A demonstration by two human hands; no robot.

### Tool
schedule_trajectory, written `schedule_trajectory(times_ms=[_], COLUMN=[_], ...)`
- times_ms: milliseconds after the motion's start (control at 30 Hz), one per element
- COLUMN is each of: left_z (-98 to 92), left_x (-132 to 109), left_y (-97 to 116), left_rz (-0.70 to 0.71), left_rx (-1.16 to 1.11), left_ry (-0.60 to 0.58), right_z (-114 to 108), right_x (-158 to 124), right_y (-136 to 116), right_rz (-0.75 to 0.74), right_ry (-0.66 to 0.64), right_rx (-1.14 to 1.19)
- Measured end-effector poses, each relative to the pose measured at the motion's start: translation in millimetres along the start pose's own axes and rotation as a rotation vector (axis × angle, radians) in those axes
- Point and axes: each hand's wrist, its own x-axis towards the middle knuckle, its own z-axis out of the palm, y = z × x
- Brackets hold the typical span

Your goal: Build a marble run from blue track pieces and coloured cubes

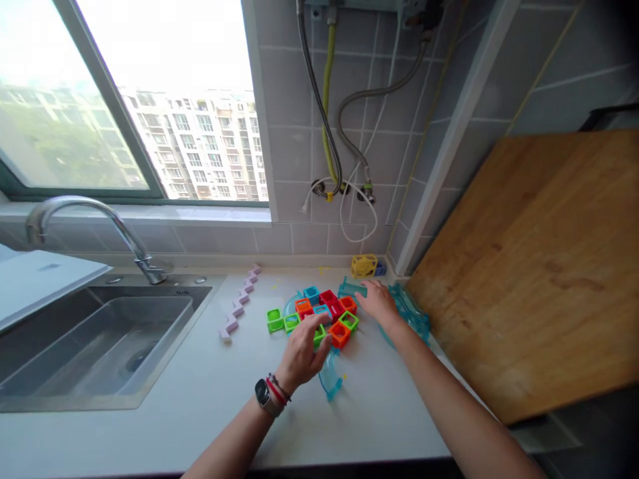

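Note:
My left hand (pixel 303 352) hovers over the near side of a cluster of hollow plastic toy blocks, with thumb and fingers apart and nothing held. The cluster includes a red block (pixel 329 297), an orange block (pixel 340 334) and a green block (pixel 274 320); the hand hides part of it. Behind and to the right, the fingers of my right hand (pixel 379 303) close on the end of a translucent blue track piece (pixel 351 288). A curved blue track piece (pixel 330 376) lies in front of the blocks.
More translucent blue track pieces (pixel 412 316) lie beside the wooden board (pixel 539 266) leaning at right. A yellow block (pixel 364 266) stands in the back corner. A zigzag lilac strip (pixel 238 308) is left of the blocks, near the sink (pixel 150 372) and faucet (pixel 117 223).

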Motion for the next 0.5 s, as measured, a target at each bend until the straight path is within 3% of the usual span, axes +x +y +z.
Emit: schedule_trajectory(times_ms=[167,333,500], left_z=[8.4,-4.8,-0.8], left_x=[3,2,1], left_y=[-4,-7,-3], left_rz=[0.0,-0.148,-0.261], left_rx=[-0.096,-0.147,-0.256], left_ry=[0.006,0.078,0.105], right_z=[15,16,13], right_x=[29,35,33], right_y=[24,33,30], right_rz=[-0.085,-0.172,-0.203], right_ry=[-0.091,-0.141,-0.118], right_rx=[-0.075,-0.112,-0.083])
